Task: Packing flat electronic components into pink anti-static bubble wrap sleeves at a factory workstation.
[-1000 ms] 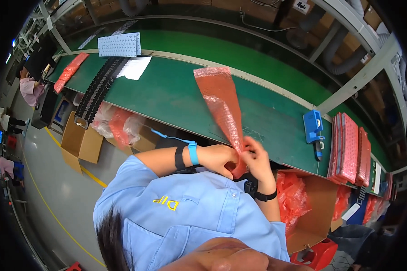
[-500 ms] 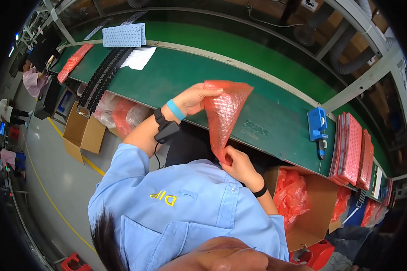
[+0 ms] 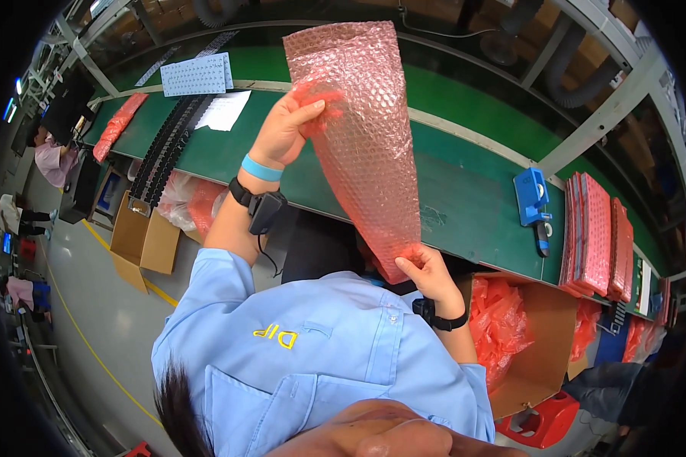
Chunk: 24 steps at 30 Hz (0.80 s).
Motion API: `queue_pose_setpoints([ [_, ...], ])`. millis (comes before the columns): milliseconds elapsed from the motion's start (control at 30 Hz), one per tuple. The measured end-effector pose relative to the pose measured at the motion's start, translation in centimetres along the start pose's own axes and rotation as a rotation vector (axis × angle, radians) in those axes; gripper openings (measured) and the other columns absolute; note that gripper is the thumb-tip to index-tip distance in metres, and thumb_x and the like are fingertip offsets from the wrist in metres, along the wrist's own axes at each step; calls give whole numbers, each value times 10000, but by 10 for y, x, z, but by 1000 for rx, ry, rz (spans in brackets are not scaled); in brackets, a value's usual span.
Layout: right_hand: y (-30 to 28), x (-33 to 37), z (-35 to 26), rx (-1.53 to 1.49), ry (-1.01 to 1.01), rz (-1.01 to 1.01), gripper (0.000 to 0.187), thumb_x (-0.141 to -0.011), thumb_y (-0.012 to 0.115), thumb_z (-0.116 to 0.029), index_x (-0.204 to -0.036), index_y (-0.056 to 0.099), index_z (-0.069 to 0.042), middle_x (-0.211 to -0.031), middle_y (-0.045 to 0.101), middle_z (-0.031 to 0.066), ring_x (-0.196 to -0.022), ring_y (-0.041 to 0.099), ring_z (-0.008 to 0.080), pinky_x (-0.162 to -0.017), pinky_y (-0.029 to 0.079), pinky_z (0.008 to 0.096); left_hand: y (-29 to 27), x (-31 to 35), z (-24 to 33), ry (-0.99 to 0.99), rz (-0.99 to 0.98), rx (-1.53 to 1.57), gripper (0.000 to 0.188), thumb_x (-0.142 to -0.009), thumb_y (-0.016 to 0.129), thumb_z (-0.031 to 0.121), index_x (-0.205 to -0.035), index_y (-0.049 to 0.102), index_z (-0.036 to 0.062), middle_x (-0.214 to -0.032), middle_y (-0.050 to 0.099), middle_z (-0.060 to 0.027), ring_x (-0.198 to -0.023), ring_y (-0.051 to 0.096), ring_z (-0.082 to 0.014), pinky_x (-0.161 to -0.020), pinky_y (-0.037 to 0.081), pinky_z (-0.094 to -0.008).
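Observation:
A long pink bubble-wrap bag [image 3: 370, 145] is stretched out in front of me, tilted over the bench's near edge. My left hand [image 3: 291, 126] grips its left side, thumb on the outside, with some fingers hidden by the film. Down at its lower corner, my right hand [image 3: 428, 272] pinches the plastic between thumb and fingers. The upper end of the bag reaches beyond the far side of the green bench [image 3: 480, 209]. Whether anything lies inside it, I cannot tell.
Stacked pink bubble-wrapped packs [image 3: 587, 236] stand at the bench's right, beside a blue tape dispenser [image 3: 531, 196]. A black slotted rack [image 3: 171, 141], a light-blue perforated panel [image 3: 197, 75] and white paper [image 3: 223, 110] sit left. Below right, a cardboard box [image 3: 541, 343] holds red plastic bags [image 3: 498, 327].
The bag, folded narrow before, is now spread out to its full width and rises higher. My left hand has moved left and up; my right hand has shifted slightly right.

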State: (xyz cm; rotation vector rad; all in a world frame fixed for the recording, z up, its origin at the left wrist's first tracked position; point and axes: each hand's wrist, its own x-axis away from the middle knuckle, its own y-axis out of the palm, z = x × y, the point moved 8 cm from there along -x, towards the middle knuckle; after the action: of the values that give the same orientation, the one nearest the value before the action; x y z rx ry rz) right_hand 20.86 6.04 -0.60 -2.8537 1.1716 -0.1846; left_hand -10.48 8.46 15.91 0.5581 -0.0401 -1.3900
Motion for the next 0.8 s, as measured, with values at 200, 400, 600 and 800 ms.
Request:
queue_pose_setpoints([
  [200, 11, -2, -33, 186, -133, 208, 116, -854, 736, -65, -912, 647, -18, -793, 666, 24, -679, 625, 107, -605, 508, 276, -14, 16, 35, 168, -134, 242, 289, -895, 591, 40, -1177, 612, 104, -1077, 676, -77, -809, 617, -133, -707, 469, -261],
  [400, 35, 14, -64, 658, -589, 359, 130, -806, 742, -52, -873, 638, -14, -821, 670, 96, -644, 625, 219, -617, 517, 312, 11, 63, 106, 464, -966, 718, 86, -876, 613, 126, -850, 682, 171, -764, 679, 47, -740, 587, -86, -726, 435, -228],
  [600, 62, -5, -91, 270, -701, -293, 210, -773, 786, -125, -832, 622, -9, -985, 675, 110, -705, 629, 236, -683, 524, 364, 13, 75, 139, 495, -935, 694, 191, -840, 647, 150, -664, 605, 210, -593, 562, 92, -622, 408, -80, -620, 308, -244],
  [800, 83, -69, -147, 295, -659, -33, 761, -707, 866, -200, -1354, 496, -49, -1404, 474, 149, -1288, 462, 248, -995, 442, 375, 60, 56, 122, 398, -1115, 652, 199, -878, 629, 244, -685, 605, 203, -734, 624, 49, -678, 399, -111, -642, 303, -289],
])
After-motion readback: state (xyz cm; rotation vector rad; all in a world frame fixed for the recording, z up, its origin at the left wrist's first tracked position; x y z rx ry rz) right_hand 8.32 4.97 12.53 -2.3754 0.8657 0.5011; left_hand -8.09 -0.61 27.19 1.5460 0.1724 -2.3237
